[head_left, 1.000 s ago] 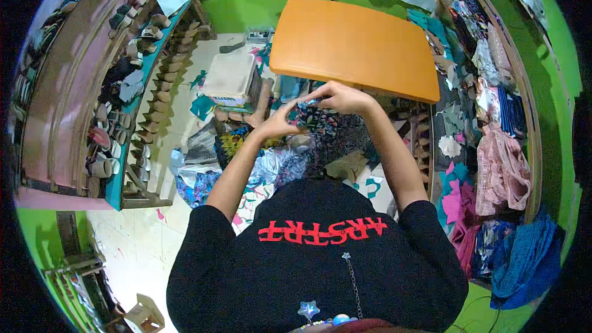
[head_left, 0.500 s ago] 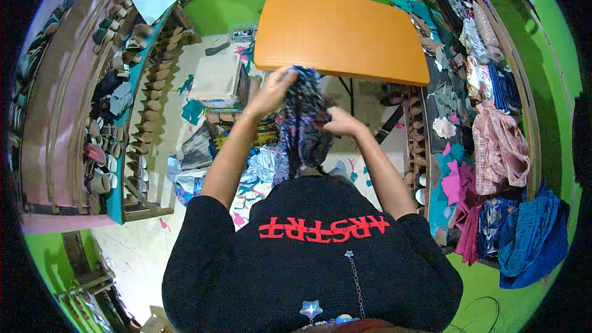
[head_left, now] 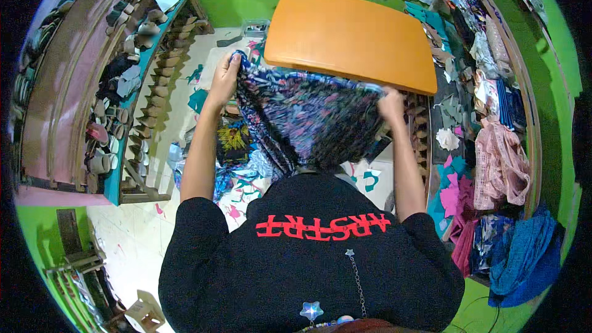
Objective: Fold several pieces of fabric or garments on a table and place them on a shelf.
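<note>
A dark blue floral cloth (head_left: 314, 108) is stretched out between my two hands in front of my chest, its middle blurred by motion. My left hand (head_left: 227, 74) pinches its upper left corner, where the edge bunches above the fingers. At the upper right corner my right hand (head_left: 390, 106) is closed on the cloth's edge. The lower part of the cloth hangs toward my body and is hidden behind my black shirt. Just beyond its top edge stands an orange table (head_left: 354, 40).
Racks of shoes (head_left: 102, 163) and brown foot-shaped forms (head_left: 151, 114) line the left. Folded fabrics, a pink cloth (head_left: 496, 163) and a blue cloth (head_left: 527, 253) fill the right shelf. Fabric piles (head_left: 233, 143) and coloured scraps lie on the floor (head_left: 148, 228).
My hands have moved apart, the left one outward left and the right one outward right. The bunched cloth has spread into a wide sheet between them.
</note>
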Available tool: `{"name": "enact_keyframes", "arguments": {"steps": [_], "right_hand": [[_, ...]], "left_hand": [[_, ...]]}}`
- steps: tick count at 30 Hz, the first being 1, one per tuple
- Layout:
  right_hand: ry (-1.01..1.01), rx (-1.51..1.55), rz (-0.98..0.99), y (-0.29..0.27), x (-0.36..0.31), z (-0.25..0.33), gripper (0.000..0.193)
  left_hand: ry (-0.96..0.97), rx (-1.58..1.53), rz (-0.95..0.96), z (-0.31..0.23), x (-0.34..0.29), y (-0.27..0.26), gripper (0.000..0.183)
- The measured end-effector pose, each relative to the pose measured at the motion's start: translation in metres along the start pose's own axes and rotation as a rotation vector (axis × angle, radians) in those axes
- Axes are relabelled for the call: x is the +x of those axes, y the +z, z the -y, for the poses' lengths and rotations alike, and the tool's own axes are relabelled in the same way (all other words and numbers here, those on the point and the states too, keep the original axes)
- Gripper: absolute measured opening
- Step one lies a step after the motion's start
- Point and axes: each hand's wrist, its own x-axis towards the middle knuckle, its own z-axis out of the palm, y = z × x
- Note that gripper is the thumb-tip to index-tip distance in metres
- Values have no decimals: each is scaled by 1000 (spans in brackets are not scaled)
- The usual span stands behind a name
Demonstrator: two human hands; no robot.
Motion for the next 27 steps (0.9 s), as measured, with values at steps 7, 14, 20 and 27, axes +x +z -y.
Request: {"name": "enact_keyframes", "arguments": {"steps": [7,14,20,27], "right_hand": [[-239,620,-313,-77,84,-12,24],[-535,-225,25,-97,71,-44,31],[-397,-58,-399,-131,90,-66,18],[-279,-37,561,-103,94,-142,30]], "left_hand": [[305,194,-203,-44,15,27,22],[476,530,-174,-53,20,8,44],[249,961,-19,-36,19,30,28],[296,767,-499,42,9,-7,17]]}}
